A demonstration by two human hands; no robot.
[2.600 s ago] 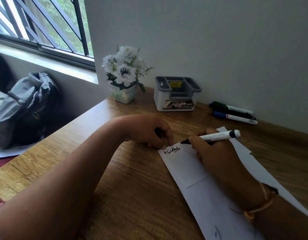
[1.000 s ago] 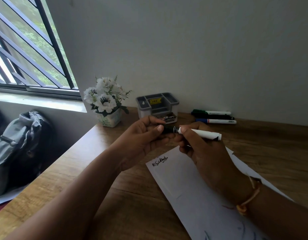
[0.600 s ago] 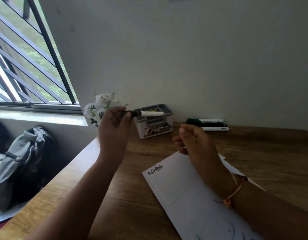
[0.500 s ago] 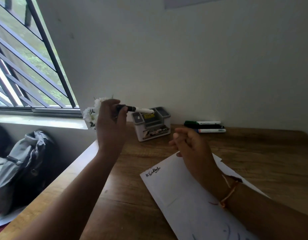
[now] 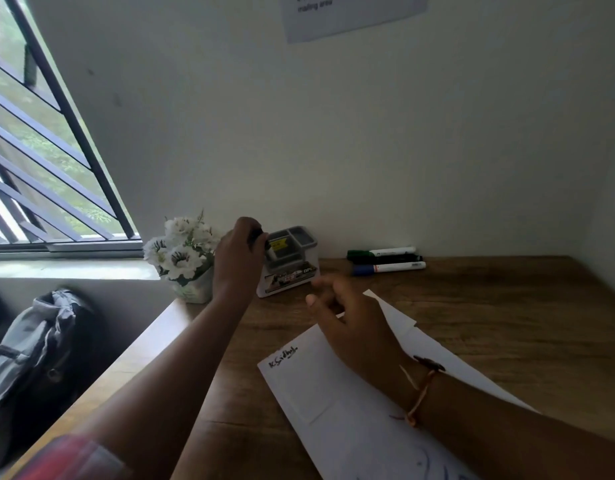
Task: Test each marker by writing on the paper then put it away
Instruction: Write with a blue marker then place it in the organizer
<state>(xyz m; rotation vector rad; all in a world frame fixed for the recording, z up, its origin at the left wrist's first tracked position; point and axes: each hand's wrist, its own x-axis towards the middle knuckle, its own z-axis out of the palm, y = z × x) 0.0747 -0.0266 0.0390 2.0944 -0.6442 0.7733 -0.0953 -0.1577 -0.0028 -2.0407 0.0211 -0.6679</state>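
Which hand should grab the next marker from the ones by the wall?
The right hand. It is empty and open above the paper, and nearer the three markers by the wall. The left hand is busy holding a marker over the holder.

Matt wood-grain desk (image 5: pixel 489 306), smooth white paper (image 5: pixel 333 410), glossy plastic organiser (image 5: pixel 292 271), grey cloth backpack (image 5: pixel 32 341).

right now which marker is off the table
The marker gripped by the left hand at the holder; the green marker, black marker and blue marker lie on the table.
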